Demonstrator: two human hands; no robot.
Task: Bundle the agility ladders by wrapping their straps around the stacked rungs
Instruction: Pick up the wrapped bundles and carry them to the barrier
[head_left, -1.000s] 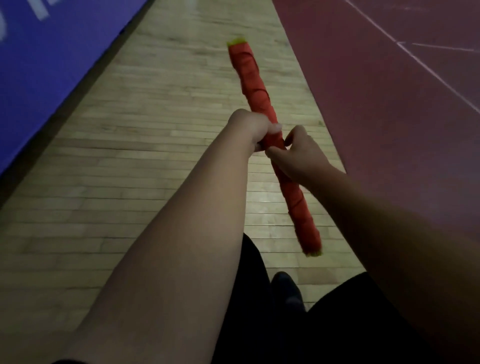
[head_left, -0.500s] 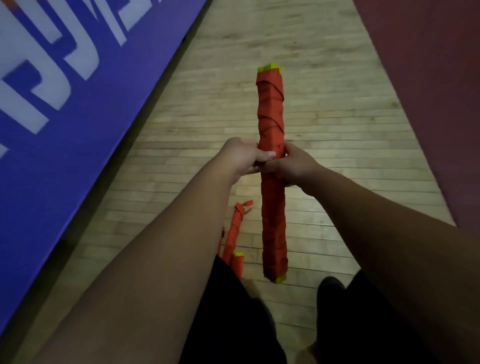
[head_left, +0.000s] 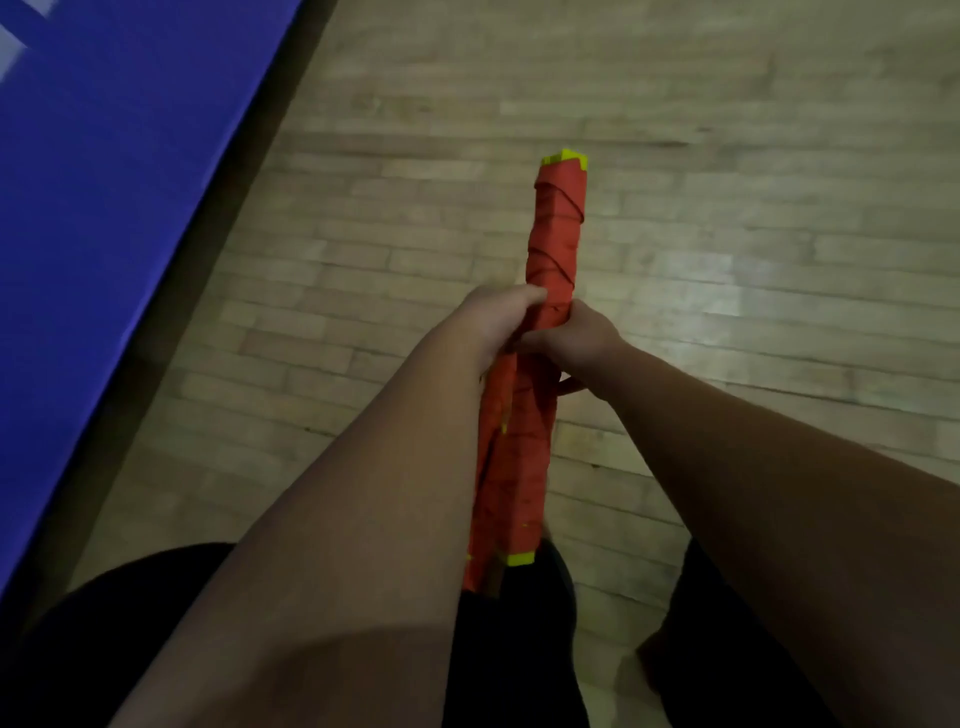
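Note:
A long bundle of yellow agility-ladder rungs (head_left: 556, 234), wound all over in red strap, points away from me above the wooden floor. Yellow rung ends show at its far tip (head_left: 565, 157) and near end (head_left: 519, 558). My left hand (head_left: 496, 319) grips the bundle's middle from the left. My right hand (head_left: 576, 335) grips it from the right at the same spot, fingers curled round the strap. A second red wrapped piece (head_left: 485, 488) lies alongside the lower half, partly hidden by my left forearm.
A blue mat (head_left: 104, 234) with white lettering runs along the left over the wooden gym floor (head_left: 753, 260). My dark-clothed legs (head_left: 514, 649) fill the bottom of the view.
The view has tipped down and closer to the floor. The bundle stays held in both hands at its middle, and the loose red piece on the floor now lines up beside its lower half.

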